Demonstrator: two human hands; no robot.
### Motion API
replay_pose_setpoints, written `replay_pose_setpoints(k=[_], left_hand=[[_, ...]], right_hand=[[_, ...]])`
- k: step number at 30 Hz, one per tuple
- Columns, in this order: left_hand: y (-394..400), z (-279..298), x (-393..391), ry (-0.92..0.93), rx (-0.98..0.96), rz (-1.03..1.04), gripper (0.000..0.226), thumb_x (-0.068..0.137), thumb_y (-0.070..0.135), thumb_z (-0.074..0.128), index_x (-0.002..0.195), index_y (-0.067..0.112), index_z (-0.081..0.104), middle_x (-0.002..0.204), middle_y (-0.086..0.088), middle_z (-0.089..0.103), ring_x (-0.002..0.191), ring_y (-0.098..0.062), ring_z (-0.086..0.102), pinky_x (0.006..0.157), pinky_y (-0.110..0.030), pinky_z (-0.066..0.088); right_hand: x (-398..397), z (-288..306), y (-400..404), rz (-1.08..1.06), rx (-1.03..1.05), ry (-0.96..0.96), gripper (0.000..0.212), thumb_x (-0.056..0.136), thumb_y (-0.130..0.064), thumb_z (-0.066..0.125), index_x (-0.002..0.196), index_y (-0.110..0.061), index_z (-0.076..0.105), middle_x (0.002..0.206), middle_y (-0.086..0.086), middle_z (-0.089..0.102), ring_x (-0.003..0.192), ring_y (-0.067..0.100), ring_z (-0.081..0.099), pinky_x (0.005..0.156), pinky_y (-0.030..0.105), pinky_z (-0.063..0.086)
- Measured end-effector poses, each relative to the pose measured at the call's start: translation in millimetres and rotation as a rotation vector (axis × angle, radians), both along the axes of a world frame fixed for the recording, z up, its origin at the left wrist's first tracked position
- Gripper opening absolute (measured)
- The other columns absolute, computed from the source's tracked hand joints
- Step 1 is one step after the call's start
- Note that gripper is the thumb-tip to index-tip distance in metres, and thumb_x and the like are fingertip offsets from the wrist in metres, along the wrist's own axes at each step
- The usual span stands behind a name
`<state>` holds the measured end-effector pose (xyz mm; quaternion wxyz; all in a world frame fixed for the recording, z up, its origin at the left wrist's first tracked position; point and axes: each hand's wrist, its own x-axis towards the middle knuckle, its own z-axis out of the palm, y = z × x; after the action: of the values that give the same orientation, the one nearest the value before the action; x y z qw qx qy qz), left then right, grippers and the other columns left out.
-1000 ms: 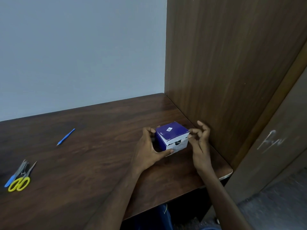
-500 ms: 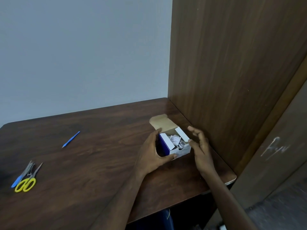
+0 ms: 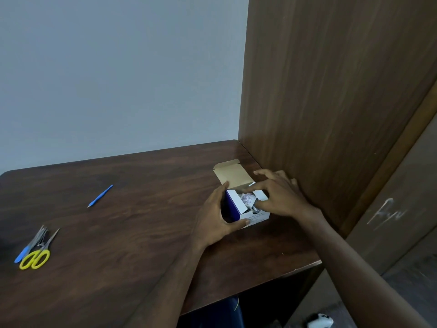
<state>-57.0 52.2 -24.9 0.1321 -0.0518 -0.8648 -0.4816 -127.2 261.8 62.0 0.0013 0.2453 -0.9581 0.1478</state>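
Note:
A small blue and white cardboard box [image 3: 256, 217] stands near the right end of the dark wooden table [image 3: 132, 233]. Its brown lid flap [image 3: 233, 175] is folded back, and white paper and dark items show inside. My left hand [image 3: 218, 217] grips the box's left side, thumb along the front. My right hand [image 3: 277, 196] reaches over the open top, thumb and forefinger pinching at the white paper inside [image 3: 248, 199].
A blue pen [image 3: 100, 195] lies on the table's left half. Yellow-handled scissors [image 3: 35, 255] and a blue-handled tool [image 3: 24, 250] lie near the left edge. A tall wooden panel [image 3: 331, 102] rises just right of the box. The table's front right corner [image 3: 316, 262] is close.
The box's lid was closed a second ago and now stands folded back. My right hand has moved from the box's right side over the opening, onto the contents.

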Motion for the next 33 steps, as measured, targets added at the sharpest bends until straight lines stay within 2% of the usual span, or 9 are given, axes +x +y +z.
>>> replay_pose_setpoints(k=[5, 9, 13, 17, 20, 23, 28, 31, 33], left_hand=[[0, 2, 1, -0.009, 0.004, 0.001, 0.122, 0.063, 0.067, 0.094, 0.163, 0.048, 0.027, 0.16, 0.024, 0.046, 0.14, 0.0, 0.054, 0.113, -0.038, 0.054], [0, 3, 2, 0.0, -0.012, 0.0, 0.12, 0.065, 0.066, 0.093, 0.164, 0.046, 0.027, 0.162, 0.024, 0.044, 0.142, 0.0, 0.051, 0.115, -0.038, 0.052], [0, 5, 3, 0.007, -0.029, 0.006, 0.118, 0.067, 0.067, 0.091, 0.164, 0.044, 0.027, 0.162, 0.024, 0.044, 0.143, -0.001, 0.05, 0.116, -0.038, 0.052], [0, 5, 3, 0.012, -0.04, 0.012, 0.118, 0.068, 0.068, 0.091, 0.164, 0.044, 0.027, 0.162, 0.025, 0.043, 0.144, 0.001, 0.048, 0.116, -0.038, 0.051], [0, 5, 4, 0.011, -0.029, 0.011, 0.118, 0.068, 0.066, 0.091, 0.164, 0.044, 0.027, 0.162, 0.025, 0.043, 0.144, 0.001, 0.048, 0.116, -0.038, 0.051], [1, 5, 5, 0.021, -0.03, 0.011, 0.118, 0.068, 0.067, 0.092, 0.164, 0.043, 0.028, 0.162, 0.027, 0.042, 0.143, 0.001, 0.049, 0.115, -0.037, 0.052], [1, 4, 3, 0.039, -0.025, 0.008, 0.12, 0.067, 0.066, 0.092, 0.164, 0.043, 0.027, 0.161, 0.026, 0.042, 0.142, -0.001, 0.051, 0.114, -0.038, 0.053], [1, 4, 2, 0.048, -0.008, -0.002, 0.116, 0.068, 0.063, 0.094, 0.162, 0.046, 0.028, 0.16, 0.023, 0.045, 0.14, -0.003, 0.054, 0.112, -0.036, 0.055], [2, 4, 2, 0.063, 0.014, -0.01, 0.108, 0.069, 0.054, 0.097, 0.157, 0.043, 0.035, 0.156, 0.02, 0.05, 0.137, -0.002, 0.056, 0.109, -0.031, 0.056]], right_hand=[[-2, 5, -5, -0.017, 0.034, -0.067, 0.046, 0.085, -0.04, 0.078, 0.124, -0.062, 0.07, 0.168, -0.016, 0.034, 0.151, 0.028, 0.031, 0.118, 0.069, 0.027], [-4, -9, -4, -0.025, -0.088, -0.033, 0.037, 0.085, -0.033, 0.079, 0.115, -0.055, 0.077, 0.164, -0.014, 0.044, 0.148, 0.026, 0.04, 0.118, 0.062, 0.031], [-10, -27, 1, -0.016, -0.225, -0.017, 0.032, 0.086, -0.031, 0.081, 0.112, -0.05, 0.081, 0.157, -0.006, 0.053, 0.142, 0.024, 0.049, 0.111, 0.044, 0.038], [-16, -41, -1, -0.025, -0.298, 0.054, 0.021, 0.092, -0.029, 0.08, 0.109, -0.041, 0.083, 0.154, -0.007, 0.055, 0.139, 0.022, 0.049, 0.113, 0.055, 0.043], [-16, -54, -4, -0.014, -0.436, 0.16, 0.016, 0.092, -0.022, 0.081, 0.107, -0.029, 0.084, 0.149, -0.005, 0.059, 0.131, 0.021, 0.054, 0.107, 0.05, 0.049], [-15, -63, -9, -0.064, -0.688, 0.213, 0.009, 0.096, -0.017, 0.077, 0.102, -0.021, 0.083, 0.141, -0.004, 0.063, 0.127, 0.019, 0.061, 0.102, 0.039, 0.051], [0, -77, -23, -0.413, -1.605, -0.113, 0.017, 0.106, -0.014, 0.063, 0.098, -0.025, 0.073, 0.104, 0.002, 0.077, 0.1, 0.02, 0.071, 0.094, 0.045, 0.053], [5, -84, -14, -0.507, -1.836, -0.174, 0.015, 0.109, -0.014, 0.057, 0.101, -0.021, 0.067, 0.09, 0.005, 0.08, 0.078, 0.012, 0.074, 0.08, 0.033, 0.057], [6, -84, -11, -0.526, -1.896, -0.186, 0.015, 0.11, -0.014, 0.053, 0.103, -0.02, 0.064, 0.088, 0.003, 0.082, 0.069, 0.01, 0.073, 0.07, 0.024, 0.058]])
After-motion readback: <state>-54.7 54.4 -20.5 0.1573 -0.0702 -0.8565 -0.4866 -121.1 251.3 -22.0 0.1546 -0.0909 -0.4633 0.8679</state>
